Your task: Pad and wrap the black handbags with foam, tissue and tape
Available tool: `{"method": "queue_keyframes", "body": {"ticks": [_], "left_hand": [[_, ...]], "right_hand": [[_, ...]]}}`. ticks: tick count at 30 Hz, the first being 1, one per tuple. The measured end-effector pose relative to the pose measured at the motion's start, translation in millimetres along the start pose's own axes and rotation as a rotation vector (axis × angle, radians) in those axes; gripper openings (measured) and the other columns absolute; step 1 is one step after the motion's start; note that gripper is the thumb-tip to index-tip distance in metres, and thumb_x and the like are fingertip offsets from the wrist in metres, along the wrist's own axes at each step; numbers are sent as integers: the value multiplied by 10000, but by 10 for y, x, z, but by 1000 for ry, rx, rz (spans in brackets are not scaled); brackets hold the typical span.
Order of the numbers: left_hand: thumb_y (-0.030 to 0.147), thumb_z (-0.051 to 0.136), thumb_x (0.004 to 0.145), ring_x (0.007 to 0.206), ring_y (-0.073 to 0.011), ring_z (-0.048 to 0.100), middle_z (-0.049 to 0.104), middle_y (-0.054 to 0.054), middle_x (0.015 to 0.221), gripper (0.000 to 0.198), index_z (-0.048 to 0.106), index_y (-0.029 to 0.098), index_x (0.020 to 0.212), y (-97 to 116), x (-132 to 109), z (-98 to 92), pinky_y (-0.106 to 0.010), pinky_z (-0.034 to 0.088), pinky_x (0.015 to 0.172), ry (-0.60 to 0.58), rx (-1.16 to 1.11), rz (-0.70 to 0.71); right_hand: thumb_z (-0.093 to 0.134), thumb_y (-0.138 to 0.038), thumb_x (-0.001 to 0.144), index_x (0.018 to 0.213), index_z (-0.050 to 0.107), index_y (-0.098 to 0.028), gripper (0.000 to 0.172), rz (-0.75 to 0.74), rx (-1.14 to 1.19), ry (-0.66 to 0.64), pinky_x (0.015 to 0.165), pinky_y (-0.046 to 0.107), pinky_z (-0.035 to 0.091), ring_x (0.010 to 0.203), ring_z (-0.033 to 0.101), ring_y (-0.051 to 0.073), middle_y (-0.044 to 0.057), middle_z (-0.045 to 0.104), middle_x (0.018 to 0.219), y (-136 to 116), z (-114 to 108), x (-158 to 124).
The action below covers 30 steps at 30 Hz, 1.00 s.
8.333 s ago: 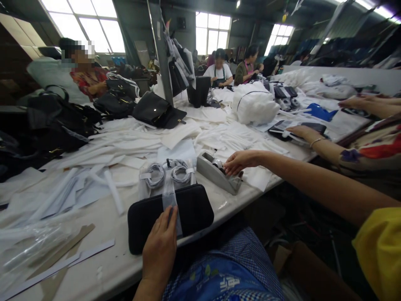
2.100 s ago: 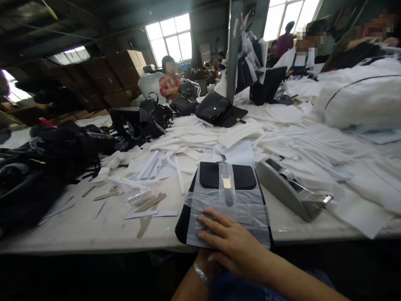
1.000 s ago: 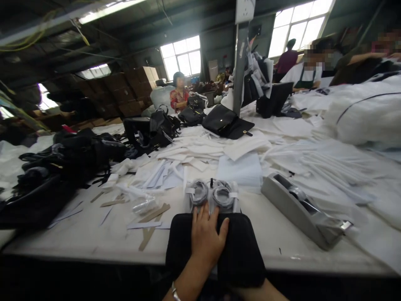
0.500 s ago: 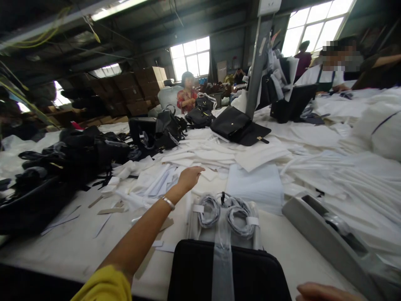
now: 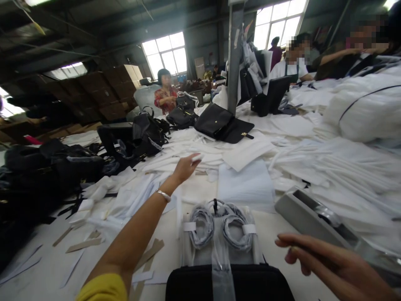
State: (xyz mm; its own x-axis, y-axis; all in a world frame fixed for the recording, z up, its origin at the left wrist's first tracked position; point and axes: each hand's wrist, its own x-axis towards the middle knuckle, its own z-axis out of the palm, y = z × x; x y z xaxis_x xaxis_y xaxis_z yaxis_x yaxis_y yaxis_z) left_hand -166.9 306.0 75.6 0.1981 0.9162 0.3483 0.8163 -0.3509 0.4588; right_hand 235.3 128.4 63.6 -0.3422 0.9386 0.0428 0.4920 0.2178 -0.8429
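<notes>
My left hand [image 5: 185,166] reaches far forward over the table [image 5: 40,271] into a heap of white paper strips [image 5: 188,146]. Its fingertips are pinched on a small white piece. My right hand [image 5: 316,260] hovers low at the right with fingers loosely apart, holding nothing, beside a grey tape dispenser [image 5: 310,215]. In front of me lies a black bag [image 5: 250,285] with a clear tape strip [image 5: 222,271] across it. Two coiled grey straps in clear plastic [image 5: 219,228] rest just beyond it.
A white foam sheet [image 5: 246,184] lies past the straps. Black handbags [image 5: 223,123] are piled at the left and around a grey pole [image 5: 234,54]. A bulky white bag [image 5: 360,108] fills the right. Other people [image 5: 164,94] work at the far end.
My left arm has stretched a little further into the paper strips and pinched a white piece. My right hand has risen into view near the tape dispenser. The camera has tilted slightly.
</notes>
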Motion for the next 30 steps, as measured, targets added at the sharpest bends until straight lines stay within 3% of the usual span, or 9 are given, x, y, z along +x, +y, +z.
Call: {"method": "queue_keyframes", "body": {"ticks": [4, 9, 13, 17, 21, 23, 25, 28, 30], "left_hand": [[470, 332, 1014, 1048, -257, 688, 662, -190, 1258, 527, 530, 97, 1328, 719, 91, -471, -363, 572, 835, 99, -257, 16], [454, 660, 873, 1003, -259, 690, 720, -143, 1152, 394, 684, 134, 1100, 1737, -65, -560, -353, 582, 801, -43, -981, -75], [386, 693, 866, 961, -245, 702, 739, -118, 1092, 297, 704, 144, 1038, 2200, -257, -285, -350, 579, 797, -166, -1117, -116], [335, 665, 900, 963, -221, 711, 746, -61, 1063, 216, 680, 195, 1064, 2416, -404, -46, -364, 567, 860, -274, -1294, -100], [413, 602, 933, 1026, -220, 697, 724, -47, 1133, 263, 640, 241, 1129, 2560, -468, 144, -364, 548, 910, -420, -1338, -13], [503, 542, 943, 1069, -241, 678, 693, -71, 1207, 383, 590, 250, 1226, 2543, -450, 237, -386, 544, 916, -518, -1209, 25], [527, 469, 966, 1068, -247, 670, 681, -102, 1215, 445, 563, 218, 1270, 2435, -411, 328, -380, 543, 894, -593, -879, 67], [438, 459, 983, 1026, -236, 666, 707, -105, 1134, 366, 640, 178, 1166, 2166, -362, 457, -367, 510, 905, -684, -211, 185], [388, 541, 947, 1062, -246, 650, 709, -88, 1145, 277, 691, 202, 1088, 1999, -342, 526, -377, 465, 968, -798, 9, 269]], "right_hand": [[579, -492, 892, 1147, 730, -263, 374, -61, -29, 191, 530, 224, 542, 577, 643, 151, 31, 729, 743, -321, 16, 368], [614, -403, 893, 1323, 608, -249, 457, -157, 66, 223, 676, 287, 518, 656, 600, 136, 47, 730, 1075, -613, 60, 657], [635, -514, 872, 1084, 714, -173, 410, -166, 415, -86, 684, 271, 486, 748, 605, 157, 53, 722, 954, -543, -1, 577], [486, -779, 824, 1220, 638, -171, 742, -31, 908, -543, 590, 242, 451, 775, 611, 167, 112, 699, 1051, -325, -56, 309], [691, -647, 773, 1202, 638, -184, 633, -9, 1083, -701, 492, 197, 346, 588, 495, 88, 57, 684, 892, -149, -34, 115], [763, -548, 753, 1028, 685, -149, 491, -23, 1074, -568, 481, 193, 321, 545, 438, 69, 5, 617, 740, -75, -26, 56], [733, -533, 790, 941, 683, -149, 415, 6, 993, -283, 474, 195, 322, 532, 437, 68, -19, 578, 690, 1, -28, -3], [673, -497, 856, 943, 681, -168, 341, 71, 706, 150, 475, 207, 372, 502, 504, 83, -30, 601, 636, 120, -14, -89], [656, -480, 873, 951, 680, -173, 318, 98, 547, 303, 528, 225, 446, 527, 598, 119, -18, 649, 610, 191, 27, -115]]}}
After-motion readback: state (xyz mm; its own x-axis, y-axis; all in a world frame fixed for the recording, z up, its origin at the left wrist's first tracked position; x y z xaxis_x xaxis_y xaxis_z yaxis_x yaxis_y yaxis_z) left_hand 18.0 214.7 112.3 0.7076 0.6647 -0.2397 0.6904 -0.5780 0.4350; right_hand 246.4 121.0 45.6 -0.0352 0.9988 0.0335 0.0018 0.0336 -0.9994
